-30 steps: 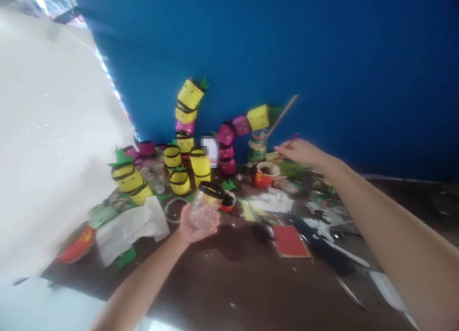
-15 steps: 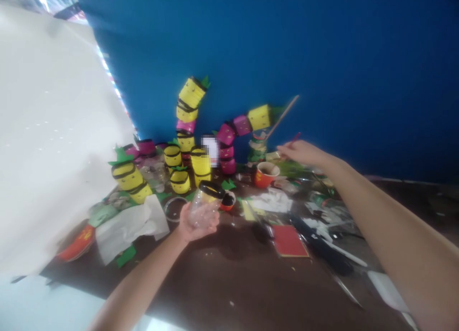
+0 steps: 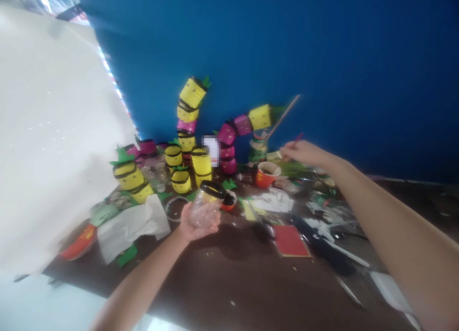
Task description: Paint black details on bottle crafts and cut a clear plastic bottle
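My left hand [image 3: 201,222] is wrapped round a clear plastic jar [image 3: 205,205] with a black rim, tilted above the brown table [image 3: 229,273]. Farther back on the right, my right hand [image 3: 300,152] pinches a thin red stick [image 3: 299,138] that looks like a brush handle; its lower end is hidden. Below and left of that hand stands a red paper cup [image 3: 266,179] with a stick leaning inside. A small red cup with dark contents [image 3: 228,204] is just right of the jar. Close behind the jar are yellow containers [image 3: 201,164] with black bands and drawn faces.
Yellow and magenta containers form a curved stack [image 3: 187,113] against the blue wall [image 3: 287,44], with another stack [image 3: 228,151] beside it. White paper [image 3: 132,228] and a tilted red bowl [image 3: 81,242] lie left. Right are a red card [image 3: 291,241], crumpled tissue [image 3: 274,200] and scattered tools.
The view has shifted very slightly. My right hand is a touch farther right; my left hand keeps the jar in the same place.
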`<control>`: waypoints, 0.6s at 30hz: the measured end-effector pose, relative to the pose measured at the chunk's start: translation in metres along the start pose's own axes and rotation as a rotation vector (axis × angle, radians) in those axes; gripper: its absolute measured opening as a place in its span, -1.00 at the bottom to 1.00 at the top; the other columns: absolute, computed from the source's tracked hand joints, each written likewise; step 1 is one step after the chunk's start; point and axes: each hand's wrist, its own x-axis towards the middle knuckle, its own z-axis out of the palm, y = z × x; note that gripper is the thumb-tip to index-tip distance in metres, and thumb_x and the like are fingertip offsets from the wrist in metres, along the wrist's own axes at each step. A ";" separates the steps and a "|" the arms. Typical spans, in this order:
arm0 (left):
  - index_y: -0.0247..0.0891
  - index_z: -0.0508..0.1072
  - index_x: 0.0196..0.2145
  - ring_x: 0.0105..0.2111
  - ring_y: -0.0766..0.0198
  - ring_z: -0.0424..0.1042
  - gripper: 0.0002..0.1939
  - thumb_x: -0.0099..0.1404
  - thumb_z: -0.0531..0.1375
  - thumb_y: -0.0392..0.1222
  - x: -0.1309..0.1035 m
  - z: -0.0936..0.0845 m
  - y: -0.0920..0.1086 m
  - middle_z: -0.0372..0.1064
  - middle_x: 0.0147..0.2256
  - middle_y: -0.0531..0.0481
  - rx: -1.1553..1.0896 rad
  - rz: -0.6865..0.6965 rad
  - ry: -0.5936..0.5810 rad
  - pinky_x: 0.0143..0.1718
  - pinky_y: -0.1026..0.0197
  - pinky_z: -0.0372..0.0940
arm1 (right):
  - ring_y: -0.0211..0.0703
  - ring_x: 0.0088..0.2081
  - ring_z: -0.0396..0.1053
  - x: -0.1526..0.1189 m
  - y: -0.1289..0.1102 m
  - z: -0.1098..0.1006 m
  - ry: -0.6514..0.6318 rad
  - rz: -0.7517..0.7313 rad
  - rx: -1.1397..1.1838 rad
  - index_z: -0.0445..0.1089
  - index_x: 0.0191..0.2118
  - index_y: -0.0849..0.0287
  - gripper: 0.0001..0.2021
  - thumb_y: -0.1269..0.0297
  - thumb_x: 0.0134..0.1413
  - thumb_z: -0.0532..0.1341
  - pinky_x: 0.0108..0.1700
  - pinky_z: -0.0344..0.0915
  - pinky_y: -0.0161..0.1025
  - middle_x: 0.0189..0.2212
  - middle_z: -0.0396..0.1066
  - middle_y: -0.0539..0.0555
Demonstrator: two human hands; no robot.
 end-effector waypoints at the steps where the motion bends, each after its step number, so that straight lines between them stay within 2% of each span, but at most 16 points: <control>1: -0.43 0.36 -0.03 -0.41 0.23 0.34 -0.25 -0.02 0.19 0.25 0.000 0.000 0.000 0.40 -0.30 -0.19 -0.002 -0.005 -0.003 -0.40 0.21 0.16 | -0.05 -0.28 0.50 0.001 0.000 0.000 -0.006 0.008 0.006 0.43 -0.37 0.23 -0.70 0.20 0.22 0.03 -0.16 0.35 -0.20 -0.34 0.56 0.19; 14: -0.41 0.32 -0.01 -0.37 0.18 0.35 -0.24 0.00 0.17 0.26 0.000 -0.004 0.000 0.39 -0.28 -0.19 0.018 -0.007 -0.002 -0.31 0.14 0.18 | -0.08 -0.27 0.48 0.004 -0.003 0.000 0.015 0.036 0.064 0.38 -0.41 0.20 -0.71 0.18 0.22 0.03 -0.16 0.31 -0.25 -0.35 0.55 0.15; 18: -0.41 0.31 0.00 -0.36 0.18 0.36 -0.24 0.01 0.16 0.25 0.000 -0.005 0.000 0.39 -0.27 -0.19 0.011 -0.013 -0.009 -0.31 0.14 0.18 | -0.09 -0.34 0.48 0.004 -0.001 0.001 0.004 0.044 0.067 0.37 -0.40 0.20 -0.72 0.17 0.22 0.04 -0.19 0.32 -0.23 -0.38 0.54 0.15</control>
